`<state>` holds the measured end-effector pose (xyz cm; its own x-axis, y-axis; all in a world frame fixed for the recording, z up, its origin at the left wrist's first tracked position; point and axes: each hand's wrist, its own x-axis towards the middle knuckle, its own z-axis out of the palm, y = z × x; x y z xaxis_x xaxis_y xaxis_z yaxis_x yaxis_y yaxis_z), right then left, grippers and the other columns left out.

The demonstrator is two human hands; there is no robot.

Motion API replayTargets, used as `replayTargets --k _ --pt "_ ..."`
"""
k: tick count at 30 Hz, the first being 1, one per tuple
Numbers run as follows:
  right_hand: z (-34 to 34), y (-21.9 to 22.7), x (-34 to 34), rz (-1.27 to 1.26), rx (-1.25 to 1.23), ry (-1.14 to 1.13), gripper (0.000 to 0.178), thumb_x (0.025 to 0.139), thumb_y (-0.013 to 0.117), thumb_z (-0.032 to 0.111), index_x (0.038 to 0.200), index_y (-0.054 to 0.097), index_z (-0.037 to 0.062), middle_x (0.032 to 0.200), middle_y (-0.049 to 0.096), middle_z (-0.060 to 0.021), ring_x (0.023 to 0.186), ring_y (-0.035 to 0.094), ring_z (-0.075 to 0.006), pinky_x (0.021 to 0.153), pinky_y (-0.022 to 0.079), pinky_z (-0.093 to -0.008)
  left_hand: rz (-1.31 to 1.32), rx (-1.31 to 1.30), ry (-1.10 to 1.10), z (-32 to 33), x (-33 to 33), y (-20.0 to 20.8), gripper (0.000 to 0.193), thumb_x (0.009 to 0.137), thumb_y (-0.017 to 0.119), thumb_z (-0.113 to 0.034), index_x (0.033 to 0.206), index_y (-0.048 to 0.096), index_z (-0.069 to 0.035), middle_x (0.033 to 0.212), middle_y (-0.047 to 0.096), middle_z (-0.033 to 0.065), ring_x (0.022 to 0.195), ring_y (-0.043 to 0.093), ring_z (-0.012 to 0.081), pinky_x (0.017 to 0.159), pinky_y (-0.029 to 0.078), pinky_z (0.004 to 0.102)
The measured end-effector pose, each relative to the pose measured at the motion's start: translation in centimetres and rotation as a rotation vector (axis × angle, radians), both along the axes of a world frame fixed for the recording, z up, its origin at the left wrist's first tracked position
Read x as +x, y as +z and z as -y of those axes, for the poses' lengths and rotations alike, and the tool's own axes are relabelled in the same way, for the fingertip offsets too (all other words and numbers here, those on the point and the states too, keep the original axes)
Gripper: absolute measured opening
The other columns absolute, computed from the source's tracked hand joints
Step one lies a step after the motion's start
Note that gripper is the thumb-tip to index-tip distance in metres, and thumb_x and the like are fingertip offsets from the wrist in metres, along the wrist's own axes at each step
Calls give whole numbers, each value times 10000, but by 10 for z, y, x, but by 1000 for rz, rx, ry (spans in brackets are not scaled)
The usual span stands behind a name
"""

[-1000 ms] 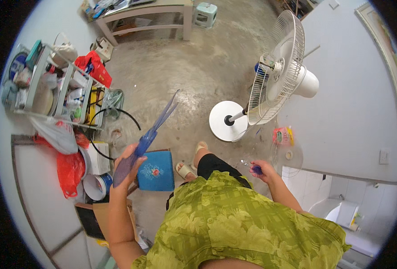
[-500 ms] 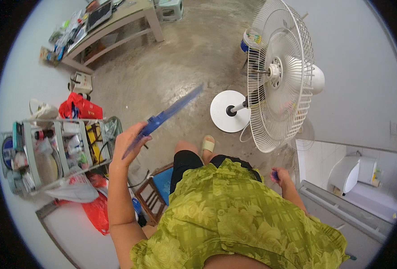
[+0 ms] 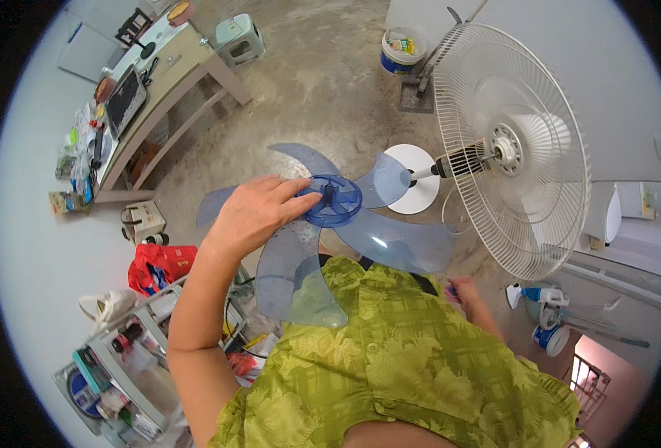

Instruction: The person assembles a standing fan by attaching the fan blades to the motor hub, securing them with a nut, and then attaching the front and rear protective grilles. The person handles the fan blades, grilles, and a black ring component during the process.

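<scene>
My left hand grips a translucent blue fan blade by its round hub, with its broad petals spread in front of my body. The hub's open, ribbed side shows. My right hand is low at my right side, its fingers closed around a small bluish-purple piece, mostly hidden and too small to name. Ahead on the right stands a white pedestal fan; its rear wire grille faces me with the motor shaft bare at the centre. The fan's round white base rests on the floor behind the blade.
A table with a laptop stands far left, beside a pale green stool. Nearer left are a red bag and a cluttered shelf rack. A bucket stands behind the fan; spray bottles are at right.
The fan blade has turned from edge-on to broadside and come closer to my body in my left hand. My view has shifted; my right hand stays low at my side.
</scene>
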<state>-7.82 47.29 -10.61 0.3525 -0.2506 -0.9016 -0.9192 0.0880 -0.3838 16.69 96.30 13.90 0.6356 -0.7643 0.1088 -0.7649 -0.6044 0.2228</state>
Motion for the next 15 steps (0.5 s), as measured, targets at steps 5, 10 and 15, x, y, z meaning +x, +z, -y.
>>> replayTargets --k 5,10,15 --pt "-117 17 61 473 8 178 129 873 575 136 915 612 20 723 592 -45 628 569 -127 553 464 -277 49 -139 -214 -21 56 4 327 737 564 -124 1056 627 -148 1092 625 69 889 627 251 747 518 347" --pt "-211 116 139 553 191 78 292 886 591 159 1137 573 11 872 634 -34 786 598 -108 691 481 -245 -5 -218 -445 -1 105 -3 307 723 571 -133 1018 657 -146 1068 644 68 912 637 254 755 524 350" --pt "-239 150 191 547 368 -35 377 904 570 157 1250 504 26 1019 628 -37 892 585 -92 769 472 -239 -115 -221 -624 47 151 -16 316 731 572 -133 1035 656 -142 1082 646 68 919 640 250 758 524 349"
